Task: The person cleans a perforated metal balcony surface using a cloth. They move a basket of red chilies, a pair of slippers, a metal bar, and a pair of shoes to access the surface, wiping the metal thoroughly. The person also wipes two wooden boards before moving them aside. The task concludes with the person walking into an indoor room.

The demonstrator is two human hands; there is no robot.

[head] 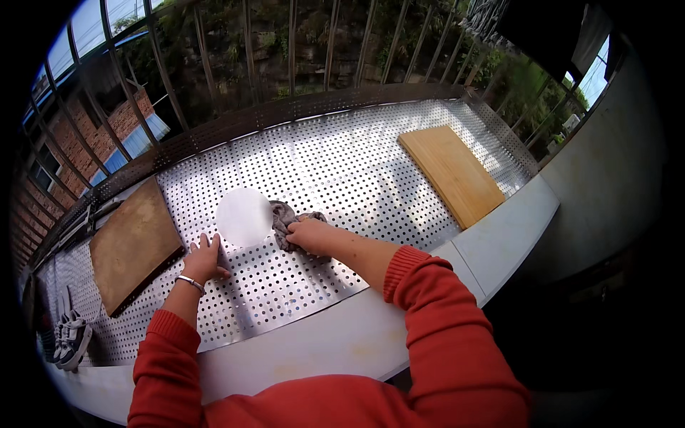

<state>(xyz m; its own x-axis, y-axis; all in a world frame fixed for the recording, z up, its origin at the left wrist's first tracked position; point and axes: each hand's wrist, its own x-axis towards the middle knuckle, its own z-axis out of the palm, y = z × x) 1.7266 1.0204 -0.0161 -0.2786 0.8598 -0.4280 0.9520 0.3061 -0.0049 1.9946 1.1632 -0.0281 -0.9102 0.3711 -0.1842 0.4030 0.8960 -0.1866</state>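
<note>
My right hand (314,235) grips a crumpled grey-brown cloth (283,219) against a perforated metal sheet (342,176). To its left, my left hand (203,260) rests on the same sheet with its fingers spread and holds nothing; a bracelet circles that wrist. A pale round patch (244,216) covers part of the view between the hands, and what lies under it is hidden. Part of the cloth is hidden by the fingers of my right hand.
Wooden boards lie on the sheet, a brown one (136,243) at left and a lighter one (452,174) at right. Sneakers (72,339) stand at the far left. A white tiled ledge (321,345) runs along the near edge, metal bars (291,48) along the far one.
</note>
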